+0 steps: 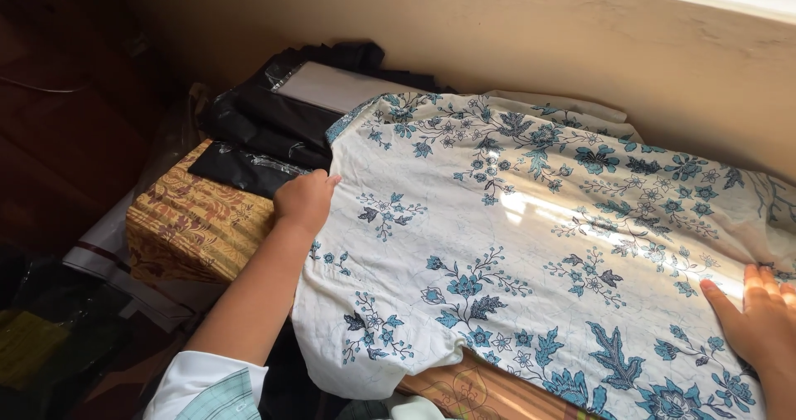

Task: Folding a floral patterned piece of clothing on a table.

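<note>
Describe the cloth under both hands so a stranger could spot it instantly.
Below the beige wall lies a white cotton cloth with blue floral print, spread flat. The left hand presses its edge, the right hand its far side. Neighbours are black plastic and gold patterned fabric.

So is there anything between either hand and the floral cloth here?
Nothing visible. The left hand rests directly on the left edge of the white cloth with blue flowers, next to the black plastic bags. The right hand lies flat on the cloth at the right edge of the view.
</note>
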